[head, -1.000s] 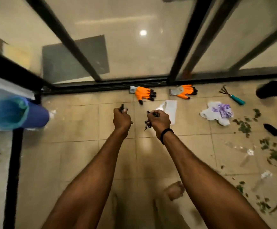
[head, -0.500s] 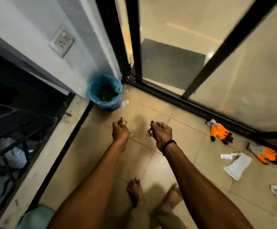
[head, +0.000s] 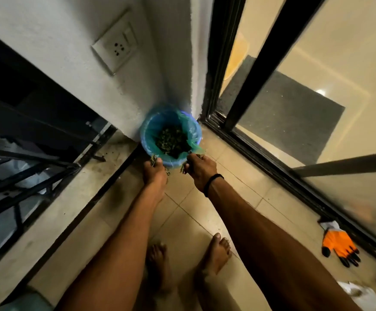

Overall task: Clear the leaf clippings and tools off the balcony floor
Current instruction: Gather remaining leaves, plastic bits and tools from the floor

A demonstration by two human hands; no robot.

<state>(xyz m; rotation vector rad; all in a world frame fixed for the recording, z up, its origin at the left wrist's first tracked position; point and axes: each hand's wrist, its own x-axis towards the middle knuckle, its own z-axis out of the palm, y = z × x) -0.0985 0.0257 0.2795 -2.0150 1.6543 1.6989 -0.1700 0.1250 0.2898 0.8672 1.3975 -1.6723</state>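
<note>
A small blue bin (head: 148, 133) lined with a blue-green bag stands in the corner where the white wall meets the glass door. A heap of dark green leaf clippings (head: 171, 141) lies inside it. My left hand (head: 154, 172) grips a bunch of clippings at the bin's near left rim. My right hand (head: 201, 167), with a black band on the wrist, grips another bunch at the near right rim. Bits of leaf stick out from both fists.
An orange and black glove (head: 338, 244) lies on the tiled floor at the right, by the black door track (head: 272, 167). A white paper (head: 357, 292) lies near the lower right corner. A black railing (head: 25, 171) runs along the left. My bare feet stand below.
I have turned and stepped toward the corner. Both hands, still holding clippings, have come up to the bin's near rim. The tools and most of the floor litter have left the view.
</note>
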